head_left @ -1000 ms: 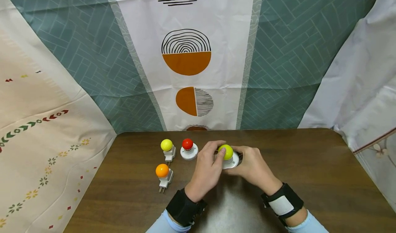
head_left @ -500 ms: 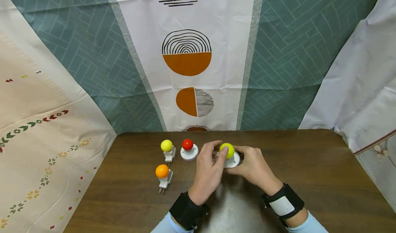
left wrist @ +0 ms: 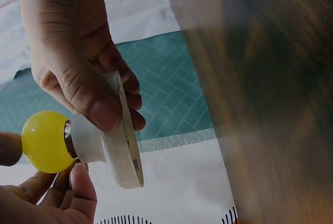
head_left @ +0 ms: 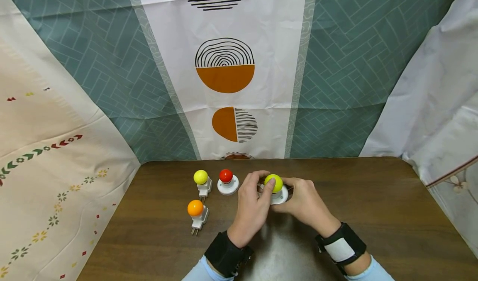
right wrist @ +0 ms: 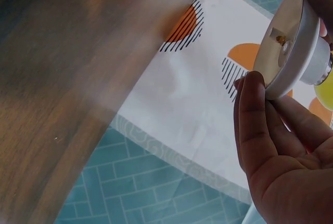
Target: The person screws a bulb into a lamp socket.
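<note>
In the head view, a yellow-green light bulb (head_left: 274, 182) sits in a round white lamp holder (head_left: 281, 196), raised off the table. My left hand (head_left: 251, 204) pinches the bulb, its thumb lying across the glass. My right hand (head_left: 308, 200) grips the holder's round base from the right side. From the left wrist, the bulb (left wrist: 46, 141) shows a strip of metal cap (left wrist: 68, 138) at the holder's neck. The right wrist view shows the holder's hollow underside (right wrist: 281, 41), with right-hand fingers (right wrist: 255, 109) on its rim.
To the left stand a red bulb (head_left: 225, 175) in a round white holder (head_left: 228, 186), a yellow bulb (head_left: 201, 177) in a white plug adapter, and an orange bulb (head_left: 195, 208) in another plug adapter. All rest on the brown wooden table (head_left: 157, 231); patterned cloths hang behind and beside it.
My left hand and wrist have shifted slightly right, the thumb moving a little across the bulb. The right hand keeps its grip on the holder, nearly still.
</note>
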The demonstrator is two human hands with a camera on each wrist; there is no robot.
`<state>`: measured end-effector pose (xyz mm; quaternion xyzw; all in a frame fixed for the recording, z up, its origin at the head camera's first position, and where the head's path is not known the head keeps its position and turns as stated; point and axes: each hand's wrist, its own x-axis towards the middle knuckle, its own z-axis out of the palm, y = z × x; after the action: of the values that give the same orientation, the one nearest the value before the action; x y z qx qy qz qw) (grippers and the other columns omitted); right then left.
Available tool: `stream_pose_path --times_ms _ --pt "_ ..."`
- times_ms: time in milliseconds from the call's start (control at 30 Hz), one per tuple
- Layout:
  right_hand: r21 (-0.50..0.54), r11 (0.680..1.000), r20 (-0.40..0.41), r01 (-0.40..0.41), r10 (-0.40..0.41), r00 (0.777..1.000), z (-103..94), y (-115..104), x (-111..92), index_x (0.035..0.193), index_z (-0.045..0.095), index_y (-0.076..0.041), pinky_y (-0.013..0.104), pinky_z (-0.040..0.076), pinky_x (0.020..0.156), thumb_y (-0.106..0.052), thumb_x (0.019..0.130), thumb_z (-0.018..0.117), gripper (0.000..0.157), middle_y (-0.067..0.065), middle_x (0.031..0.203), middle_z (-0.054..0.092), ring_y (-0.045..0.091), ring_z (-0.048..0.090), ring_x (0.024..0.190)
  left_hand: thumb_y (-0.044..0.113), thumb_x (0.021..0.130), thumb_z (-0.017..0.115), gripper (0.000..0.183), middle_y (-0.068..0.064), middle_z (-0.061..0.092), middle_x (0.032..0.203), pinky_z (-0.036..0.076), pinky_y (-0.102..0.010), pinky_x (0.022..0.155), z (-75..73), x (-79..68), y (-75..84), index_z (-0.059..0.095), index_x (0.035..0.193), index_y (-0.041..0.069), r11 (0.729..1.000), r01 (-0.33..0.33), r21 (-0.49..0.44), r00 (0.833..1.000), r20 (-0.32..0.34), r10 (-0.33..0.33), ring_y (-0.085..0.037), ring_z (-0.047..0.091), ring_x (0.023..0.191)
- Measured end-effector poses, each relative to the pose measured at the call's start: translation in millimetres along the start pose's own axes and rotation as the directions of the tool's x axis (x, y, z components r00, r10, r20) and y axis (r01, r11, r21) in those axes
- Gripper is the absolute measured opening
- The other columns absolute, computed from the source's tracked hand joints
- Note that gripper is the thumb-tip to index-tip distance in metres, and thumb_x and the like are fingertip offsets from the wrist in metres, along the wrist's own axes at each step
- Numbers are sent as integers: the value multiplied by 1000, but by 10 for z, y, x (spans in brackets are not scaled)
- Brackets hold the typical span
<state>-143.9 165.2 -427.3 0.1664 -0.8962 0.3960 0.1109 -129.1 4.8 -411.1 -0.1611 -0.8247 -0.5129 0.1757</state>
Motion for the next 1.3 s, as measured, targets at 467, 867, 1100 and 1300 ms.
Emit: stream_pose_path --times_ms 467,867,1100,1300 --pt "8 1000 15 17 -17 1000 0 -10 -5 101 66 -16 21 48 63 -42 52 88 60 -12 89 61 3 56 76 26 99 44 26 8 52 112 43 -28 79 -68 33 -7 56 119 15 1000 -14 14 994 106 12 -9 48 95" --pt "-16 1000 -9 8 -8 1000 -24 12 1 109 66 -13 24 49 65 -45 52 87 69 -8 95 63 3 56 79 44 94 51 38 4 53 115 42 -28 85 -93 55 -20 53 123 19 999 27 -30 997 76 -25 -9 49 101" --pt "-21 1000 -14 -5 4 1000 -33 10 9 113 64 -9 20 47 64 -42 54 87 71 -5 100 63 3 57 81 46 87 61 42 7 54 107 46 -33 79 -36 13 -4 57 117 16 1000 17 -16 1000 -15 -18 -10 51 93" --pt "-15 1000 -7 -6 6 1000 -15 -3 -5 111 65 -9 20 48 64 -41 54 87 69 -4 98 63 3 57 80 40 88 62 38 9 54 104 47 -33 77 -17 -3 -8 59 115 14 1000 1 -18 1000 -21 -1 -7 50 91"
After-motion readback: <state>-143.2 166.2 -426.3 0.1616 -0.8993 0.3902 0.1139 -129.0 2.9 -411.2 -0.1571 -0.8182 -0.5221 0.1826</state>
